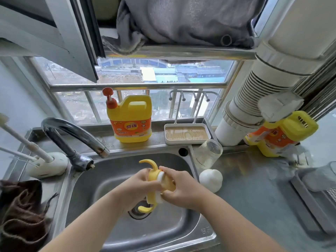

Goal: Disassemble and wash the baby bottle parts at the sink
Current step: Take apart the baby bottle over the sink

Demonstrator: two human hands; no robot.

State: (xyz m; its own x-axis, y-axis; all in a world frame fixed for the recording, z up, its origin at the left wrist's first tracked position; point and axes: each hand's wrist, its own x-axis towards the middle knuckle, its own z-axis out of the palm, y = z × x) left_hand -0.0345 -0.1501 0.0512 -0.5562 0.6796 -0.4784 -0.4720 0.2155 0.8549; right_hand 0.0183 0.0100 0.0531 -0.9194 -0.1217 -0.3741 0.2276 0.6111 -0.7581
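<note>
**Both hands on the yellow handle ring over the sink**

The left hand (135,186) and right hand (181,188) meet above the sink (112,180), each grip closed on the yellow handle ring (154,179) with its white collar (161,177) between them. One curved handle sticks up beyond the grip, the other hangs below it over the drain (139,211). Just right of the grip, on the steel table (254,188), a white cap (211,180) rests; past it the clear bottle (208,154) stands. Beyond the grip on the sill is a yellow detergent jug (130,119); the faucet (72,135) arches at far left.
</note>
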